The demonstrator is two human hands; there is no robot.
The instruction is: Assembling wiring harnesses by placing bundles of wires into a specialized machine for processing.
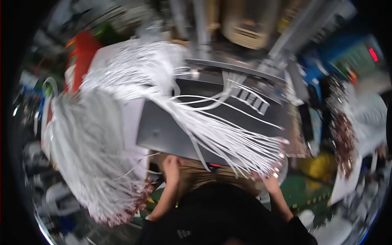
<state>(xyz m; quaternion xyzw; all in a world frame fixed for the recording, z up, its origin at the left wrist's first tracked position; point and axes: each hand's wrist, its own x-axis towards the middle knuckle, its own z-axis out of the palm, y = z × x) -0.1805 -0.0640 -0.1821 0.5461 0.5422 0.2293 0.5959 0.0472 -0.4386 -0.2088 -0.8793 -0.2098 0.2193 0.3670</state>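
Observation:
A bundle of thin white cables fans across a black work surface, with copper-coloured tips at its right end. At those tips is my right hand, its fingers closed around the lower cable ends; part of them is hidden. My left hand is at the near edge of the black surface, left of the bundle. Its fingers are blurred, and I cannot make out anything in them. One cable runs loose above the bundle.
A thick hank of white cables with copper tips hangs at the left. More white cables are heaped behind it, beside a red-orange container. Metal bars stand at the back. At the right are copper-tipped pieces and a device with a red display.

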